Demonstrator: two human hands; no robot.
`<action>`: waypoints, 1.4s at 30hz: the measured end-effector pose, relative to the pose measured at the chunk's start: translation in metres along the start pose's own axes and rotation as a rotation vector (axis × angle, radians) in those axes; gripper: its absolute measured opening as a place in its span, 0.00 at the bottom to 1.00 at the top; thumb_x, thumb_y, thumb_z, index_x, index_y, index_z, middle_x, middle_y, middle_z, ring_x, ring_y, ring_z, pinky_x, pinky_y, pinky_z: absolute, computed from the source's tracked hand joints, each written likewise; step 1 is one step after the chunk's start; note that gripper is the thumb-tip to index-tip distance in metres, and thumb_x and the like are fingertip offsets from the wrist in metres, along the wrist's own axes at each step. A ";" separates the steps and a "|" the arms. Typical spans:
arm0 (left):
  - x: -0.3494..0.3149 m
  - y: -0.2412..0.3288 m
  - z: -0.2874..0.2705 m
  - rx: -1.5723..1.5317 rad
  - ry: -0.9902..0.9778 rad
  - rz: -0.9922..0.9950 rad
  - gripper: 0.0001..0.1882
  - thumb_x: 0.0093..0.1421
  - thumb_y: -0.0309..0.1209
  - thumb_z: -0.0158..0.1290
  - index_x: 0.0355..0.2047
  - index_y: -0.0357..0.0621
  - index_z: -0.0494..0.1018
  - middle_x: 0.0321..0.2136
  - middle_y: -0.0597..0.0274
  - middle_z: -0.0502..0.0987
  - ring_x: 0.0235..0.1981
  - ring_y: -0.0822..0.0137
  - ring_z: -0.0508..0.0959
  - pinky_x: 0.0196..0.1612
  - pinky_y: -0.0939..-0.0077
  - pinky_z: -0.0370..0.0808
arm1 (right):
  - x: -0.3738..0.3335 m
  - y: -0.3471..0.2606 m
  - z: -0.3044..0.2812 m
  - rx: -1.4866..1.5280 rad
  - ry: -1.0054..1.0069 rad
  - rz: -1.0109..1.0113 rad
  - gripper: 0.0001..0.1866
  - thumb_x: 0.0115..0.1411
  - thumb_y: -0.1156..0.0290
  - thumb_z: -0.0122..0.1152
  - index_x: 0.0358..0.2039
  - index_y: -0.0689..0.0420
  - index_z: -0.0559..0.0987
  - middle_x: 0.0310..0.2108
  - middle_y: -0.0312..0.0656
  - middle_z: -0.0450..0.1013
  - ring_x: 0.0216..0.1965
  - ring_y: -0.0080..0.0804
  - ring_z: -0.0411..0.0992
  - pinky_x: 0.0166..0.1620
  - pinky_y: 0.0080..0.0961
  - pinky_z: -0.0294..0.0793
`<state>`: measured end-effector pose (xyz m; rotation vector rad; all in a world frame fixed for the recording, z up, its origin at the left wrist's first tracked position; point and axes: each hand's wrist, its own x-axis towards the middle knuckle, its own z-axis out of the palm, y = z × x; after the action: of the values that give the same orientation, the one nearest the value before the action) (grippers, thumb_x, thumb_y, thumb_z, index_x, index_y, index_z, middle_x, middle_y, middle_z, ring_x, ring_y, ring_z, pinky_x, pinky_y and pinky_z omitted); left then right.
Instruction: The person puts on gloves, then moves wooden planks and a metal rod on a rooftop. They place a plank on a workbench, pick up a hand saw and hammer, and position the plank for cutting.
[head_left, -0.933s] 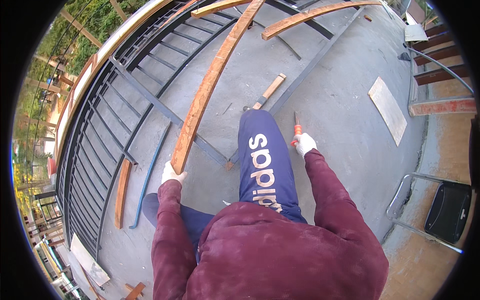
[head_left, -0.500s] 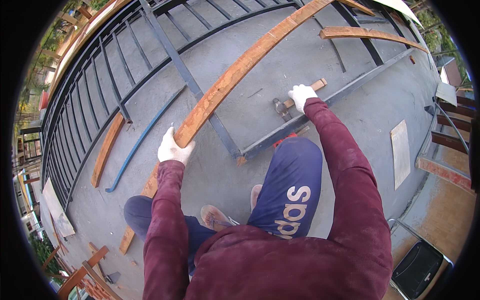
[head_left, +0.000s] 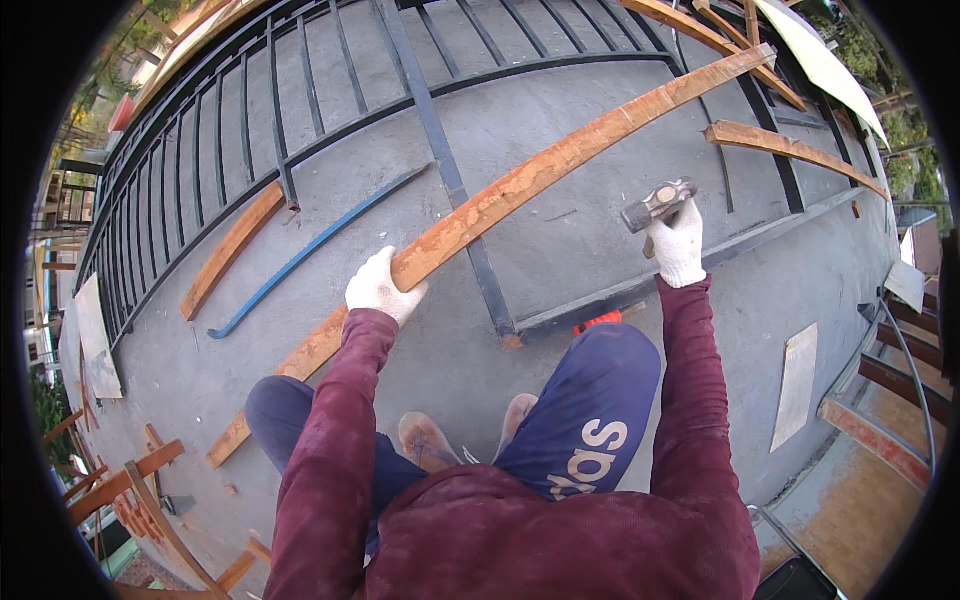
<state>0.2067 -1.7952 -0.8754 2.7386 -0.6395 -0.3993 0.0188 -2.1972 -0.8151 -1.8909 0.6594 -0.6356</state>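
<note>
My left hand (head_left: 385, 287), in a white work glove, is closed around a long wooden plank (head_left: 530, 190). The plank slants from beside my left knee up to the far right, over a dark metal bar. In my right hand (head_left: 679, 245), also gloved, a hammer (head_left: 658, 204) is raised above the grey floor, its steel head up by the fingers. Most of the hammer's handle is hidden by the glove. Below and left of that hand, a red object (head_left: 598, 322) lies beside the metal frame (head_left: 640, 287), partly behind my right knee.
A blue metal bar (head_left: 315, 246) and a short wooden piece (head_left: 232, 250) lie on the floor at left. Dark metal railing (head_left: 250, 130) spans the far left. More timber (head_left: 790, 150) rests at far right, with a pale board (head_left: 795, 385) nearer. Wooden pieces (head_left: 130, 483) stand at lower left.
My right hand has picked the hammer up off the floor and turned it head up. My left hand still grips the plank, and the view has shifted.
</note>
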 end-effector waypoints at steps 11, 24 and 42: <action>0.016 -0.010 -0.042 0.060 -0.138 0.148 0.57 0.40 0.60 0.72 0.67 0.44 0.66 0.62 0.42 0.71 0.61 0.44 0.72 0.63 0.54 0.72 | -0.022 0.069 0.053 0.137 0.175 -0.084 0.10 0.57 0.80 0.66 0.27 0.56 0.73 0.33 0.37 0.78 0.37 0.26 0.75 0.51 0.34 0.73; -0.022 0.032 -0.177 -0.176 -0.408 0.053 0.31 0.40 0.42 0.69 0.45 0.42 0.79 0.37 0.49 0.84 0.41 0.50 0.85 0.44 0.59 0.81 | -0.037 -0.151 -0.043 0.564 0.237 0.362 0.20 0.62 0.72 0.61 0.55 0.61 0.78 0.44 0.48 0.79 0.43 0.35 0.77 0.48 0.37 0.80; -0.365 0.031 -0.628 -0.336 -0.413 -0.166 0.34 0.39 0.40 0.65 0.50 0.45 0.78 0.37 0.47 0.83 0.42 0.46 0.83 0.47 0.56 0.79 | -0.100 -0.562 0.010 1.157 -0.251 0.867 0.28 0.58 0.74 0.61 0.60 0.66 0.72 0.54 0.52 0.75 0.54 0.38 0.74 0.47 0.27 0.81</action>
<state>0.0883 -1.5104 -0.2168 2.4052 -0.3912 -1.0287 0.0467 -1.9212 -0.3157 -0.4932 0.6494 -0.1083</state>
